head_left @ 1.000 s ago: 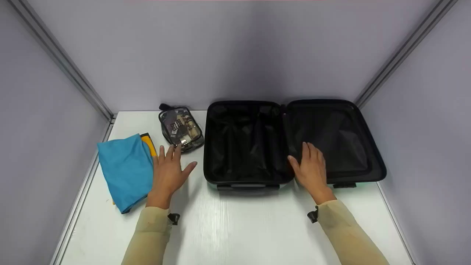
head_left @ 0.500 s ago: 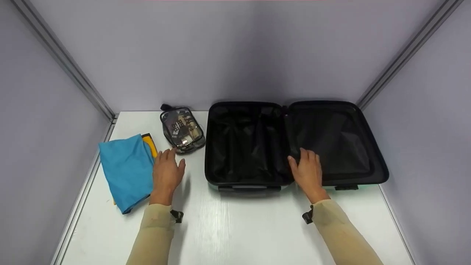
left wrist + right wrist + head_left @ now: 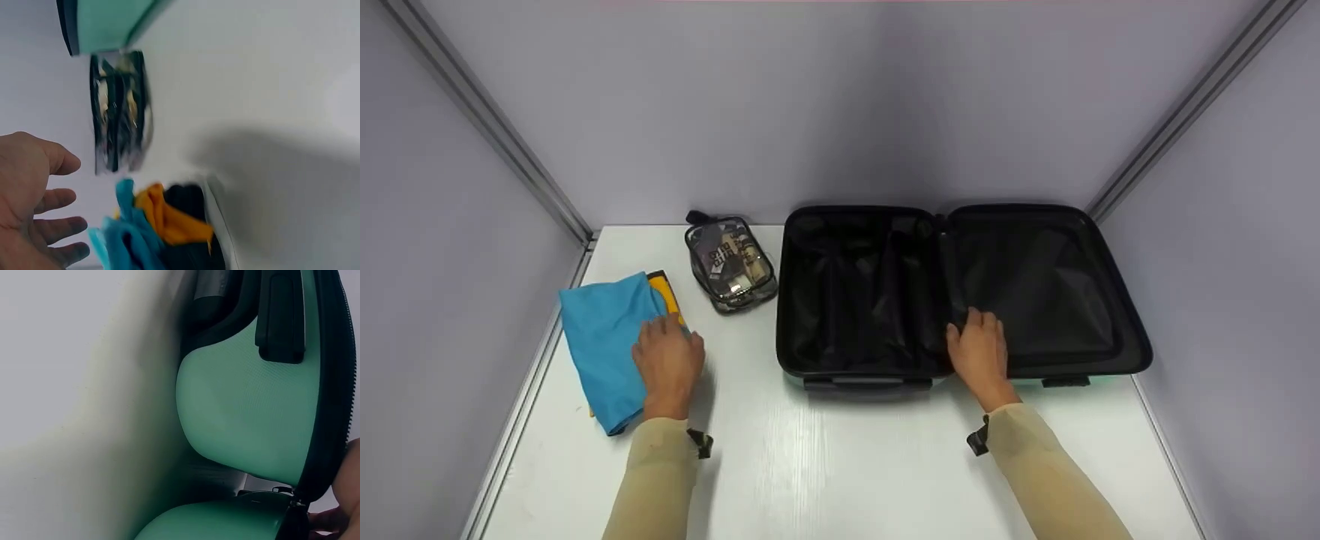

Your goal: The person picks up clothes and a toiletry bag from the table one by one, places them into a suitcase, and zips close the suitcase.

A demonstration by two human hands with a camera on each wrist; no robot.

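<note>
My left hand (image 3: 667,367) hovers at the right side of a folded pile of blue cloth (image 3: 600,330), which has yellow and black fabric under it. In the left wrist view its thumb and fingers are loosely spread beside the blue cloth (image 3: 121,242), holding nothing. The suitcase (image 3: 855,300) lies unfolded, black-lined inside and mint green outside. At the hinge side, my right hand (image 3: 979,356) rests between the two halves, fingers relaxed. The right wrist view shows that hand (image 3: 347,495) right at the zipped rim, partly out of frame.
Between the cloth and the suitcase, near the back wall, sits a clear zip pouch (image 3: 731,262) with black edging and small items inside. Pale walls (image 3: 840,112) enclose the white table (image 3: 810,465) at the back and both sides.
My left hand has moved left and down from near the pouch to over the edge of the blue cloth, its fingers less spread. The right hand has drawn slightly nearer along the hinge.
</note>
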